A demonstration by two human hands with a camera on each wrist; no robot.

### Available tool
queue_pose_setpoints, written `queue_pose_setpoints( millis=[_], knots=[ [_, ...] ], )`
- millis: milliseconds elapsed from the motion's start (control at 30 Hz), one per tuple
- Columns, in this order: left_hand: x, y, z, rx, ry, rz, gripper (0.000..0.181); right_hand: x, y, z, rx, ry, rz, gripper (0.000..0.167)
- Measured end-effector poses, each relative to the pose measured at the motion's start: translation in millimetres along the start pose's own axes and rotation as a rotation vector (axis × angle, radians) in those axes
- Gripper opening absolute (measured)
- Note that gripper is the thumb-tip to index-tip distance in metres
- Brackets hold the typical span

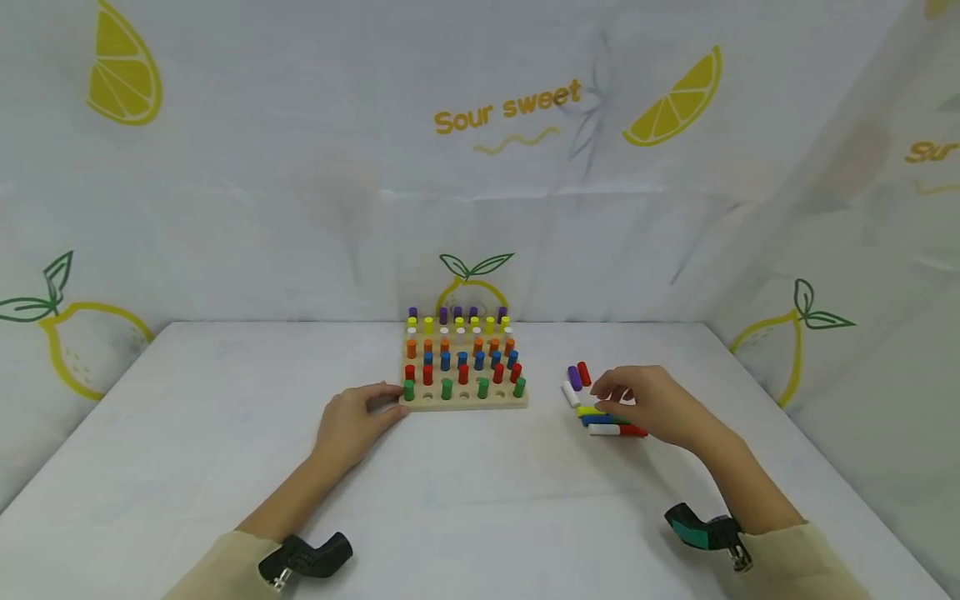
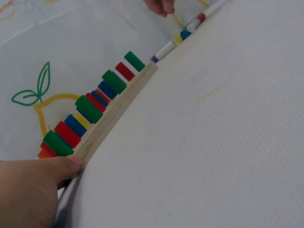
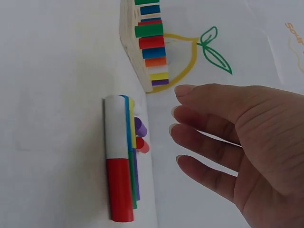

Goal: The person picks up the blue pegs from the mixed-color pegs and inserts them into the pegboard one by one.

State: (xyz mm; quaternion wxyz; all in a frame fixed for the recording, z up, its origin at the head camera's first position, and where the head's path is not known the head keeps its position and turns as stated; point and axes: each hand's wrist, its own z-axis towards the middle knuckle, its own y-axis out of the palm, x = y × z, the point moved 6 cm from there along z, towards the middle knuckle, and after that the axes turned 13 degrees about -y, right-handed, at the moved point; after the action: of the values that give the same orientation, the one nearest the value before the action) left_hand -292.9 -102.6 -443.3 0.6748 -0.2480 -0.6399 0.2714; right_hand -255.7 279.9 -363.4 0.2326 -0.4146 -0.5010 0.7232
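Note:
A wooden pegboard (image 1: 468, 402) lies near the middle of the table, with rows of coloured pegs standing in it. Green pegs (image 1: 447, 389) fill some holes of the front row; a few holes between them are bare. My left hand (image 1: 352, 429) grips the board's front left corner, and its thumb presses the edge in the left wrist view. Above a group of loose pegs right of the board hovers my right hand (image 1: 656, 404), fingers slightly bent and apart, holding nothing. That group includes a white peg (image 3: 116, 126), a red peg (image 3: 120, 190) and a purple peg (image 1: 574, 377).
The white tabletop (image 1: 480, 508) reaches back to a pale curtain (image 1: 300, 208) printed with lemons. More loose pegs, among them a blue peg (image 1: 596, 421) and a yellow peg (image 1: 588, 411), lie close together under the right hand. Each wrist wears a dark camera mount (image 1: 307, 557).

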Motion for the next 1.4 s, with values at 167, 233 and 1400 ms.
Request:
queue_pose_setpoints(
  millis=[167,233,1400],
  knots=[
    [-1.2,-1.2,0.3,-0.001,-0.007,0.004,0.035,4,11,0.4,-0.018,0.006,0.020,0.010],
    [-1.6,-2.4,0.2,0.001,-0.015,0.006,0.035,5,14,1.3,-0.015,0.004,0.024,0.010],
    [-1.5,-0.1,0.1,0.000,-0.036,-0.005,0.034,16,23,1.5,0.040,-0.041,0.022,0.022]
  ],
)
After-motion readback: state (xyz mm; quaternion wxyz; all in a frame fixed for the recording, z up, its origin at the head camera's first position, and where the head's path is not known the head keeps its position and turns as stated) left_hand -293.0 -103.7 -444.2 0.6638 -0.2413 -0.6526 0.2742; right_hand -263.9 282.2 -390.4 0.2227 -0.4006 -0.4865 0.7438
